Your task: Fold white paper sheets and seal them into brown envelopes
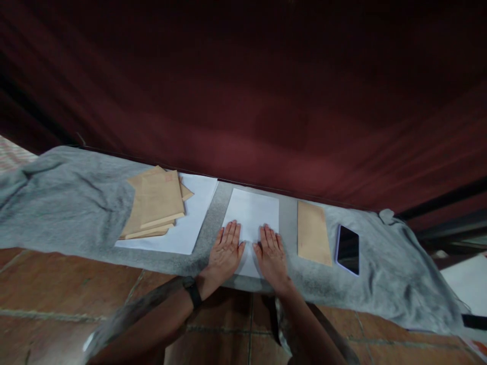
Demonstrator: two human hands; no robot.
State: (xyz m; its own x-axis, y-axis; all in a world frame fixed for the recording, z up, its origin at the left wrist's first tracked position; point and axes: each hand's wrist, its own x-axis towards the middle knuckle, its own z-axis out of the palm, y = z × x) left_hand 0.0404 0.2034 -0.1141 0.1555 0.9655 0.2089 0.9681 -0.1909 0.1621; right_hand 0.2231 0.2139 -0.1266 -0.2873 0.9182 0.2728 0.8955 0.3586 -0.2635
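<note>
A sheet of white paper [253, 205] lies in front of me on a grey cloth. My left hand [225, 248] rests flat on its left side, fingers stretched out and pointing away from me. Flat on the right side of the same sheet is my right hand [272, 253], its fingers also extended. Neither hand grips anything. To the right of the sheet lies a single brown envelope [314, 233]. Left of my hands, several brown envelopes [162, 197] are piled loosely on top of larger white paper [198, 208].
A phone [348, 249] with a dark screen lies right of the single envelope. The grey cloth [87, 203] covers a long narrow surface and is wrinkled at both ends. Behind it hangs a dark red curtain [243, 137]. Brown floor tiles [68, 289] show below.
</note>
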